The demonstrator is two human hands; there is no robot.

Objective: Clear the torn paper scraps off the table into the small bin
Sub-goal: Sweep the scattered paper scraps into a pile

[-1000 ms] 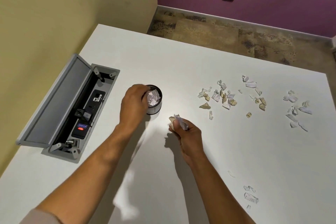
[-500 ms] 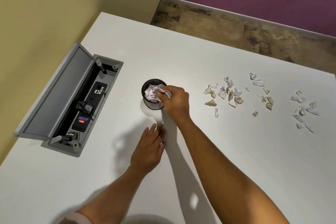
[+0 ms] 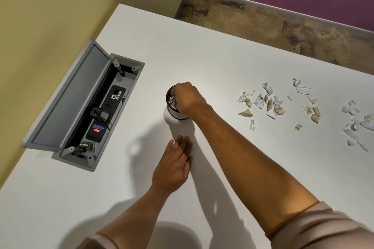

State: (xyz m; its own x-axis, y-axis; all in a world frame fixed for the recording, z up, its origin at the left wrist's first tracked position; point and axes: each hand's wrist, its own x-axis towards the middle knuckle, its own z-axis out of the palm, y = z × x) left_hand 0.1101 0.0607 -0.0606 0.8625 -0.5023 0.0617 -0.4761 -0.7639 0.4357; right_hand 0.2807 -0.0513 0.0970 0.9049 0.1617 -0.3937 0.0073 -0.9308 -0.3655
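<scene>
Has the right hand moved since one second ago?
Yes. The right hand was on the table between the bin and the scattered scraps; now it is over the bin's mouth, fingers down among the paper inside.

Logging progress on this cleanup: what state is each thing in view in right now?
small bin: upright, holding paper.
right hand: over the bin mouth, fingers down inside on the paper.
left hand: flat on the table, fingers straight.
paper scraps: scattered loose on the table, right of the bin.
cable box: lid open.
</scene>
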